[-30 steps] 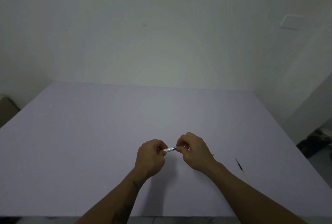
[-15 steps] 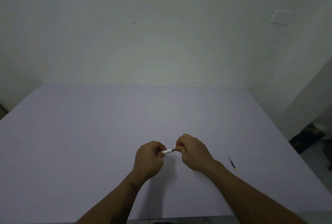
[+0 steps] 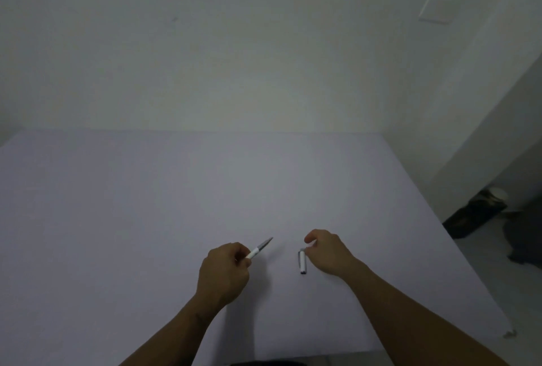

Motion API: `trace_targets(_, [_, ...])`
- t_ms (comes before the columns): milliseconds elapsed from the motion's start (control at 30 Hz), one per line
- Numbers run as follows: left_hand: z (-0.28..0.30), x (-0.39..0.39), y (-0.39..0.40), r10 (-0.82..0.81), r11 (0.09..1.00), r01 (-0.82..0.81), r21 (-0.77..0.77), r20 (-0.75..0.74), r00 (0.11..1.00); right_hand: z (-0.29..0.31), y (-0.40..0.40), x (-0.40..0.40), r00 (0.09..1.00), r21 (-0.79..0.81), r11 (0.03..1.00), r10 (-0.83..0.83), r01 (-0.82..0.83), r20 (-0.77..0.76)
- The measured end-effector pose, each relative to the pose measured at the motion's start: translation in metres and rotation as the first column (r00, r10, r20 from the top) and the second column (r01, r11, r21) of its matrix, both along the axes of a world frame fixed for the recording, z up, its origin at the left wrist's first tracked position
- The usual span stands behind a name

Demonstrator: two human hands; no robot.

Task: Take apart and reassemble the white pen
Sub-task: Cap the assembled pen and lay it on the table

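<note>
My left hand (image 3: 224,273) is closed around the front part of the white pen (image 3: 259,248); its grey pointed tip sticks out up and to the right. The other white pen piece (image 3: 302,262), a short tube with a dark lower end, rests low on the pale table (image 3: 146,204) between my hands. The fingertips of my right hand (image 3: 328,254) pinch the top end of that short tube. The two pen pieces are about a hand's width apart.
The table's right edge (image 3: 457,251) runs diagonally, with floor and dark objects (image 3: 475,213) beyond it. A bare wall stands behind the table, with a white switch plate (image 3: 435,9) at upper right.
The pen was held joined between both hands; now it is in two pieces. My left hand has moved left with the tipped part, and my right hand has moved right and down with the short tube.
</note>
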State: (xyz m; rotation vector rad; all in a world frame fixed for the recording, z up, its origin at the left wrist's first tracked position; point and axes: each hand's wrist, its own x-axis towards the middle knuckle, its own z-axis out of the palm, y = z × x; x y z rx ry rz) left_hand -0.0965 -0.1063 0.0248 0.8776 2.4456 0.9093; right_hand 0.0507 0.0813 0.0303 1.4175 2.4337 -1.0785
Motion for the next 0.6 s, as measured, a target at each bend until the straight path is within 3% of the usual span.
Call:
trace_targets(500, [-0.003,0.034,0.011,0.071,0.981,-0.065,-0.185,0.028,0.997,-0.048,-0.005,-0.016,0.975,0.099,0.973,0.196,-0.207,0.109])
trace_targets(600, [-0.002,0.036,0.012,0.088,0.976,-0.08,-0.202,0.03,0.996,-0.047,-0.001,-0.016,0.987,0.033,0.988,0.151,-0.153,0.054])
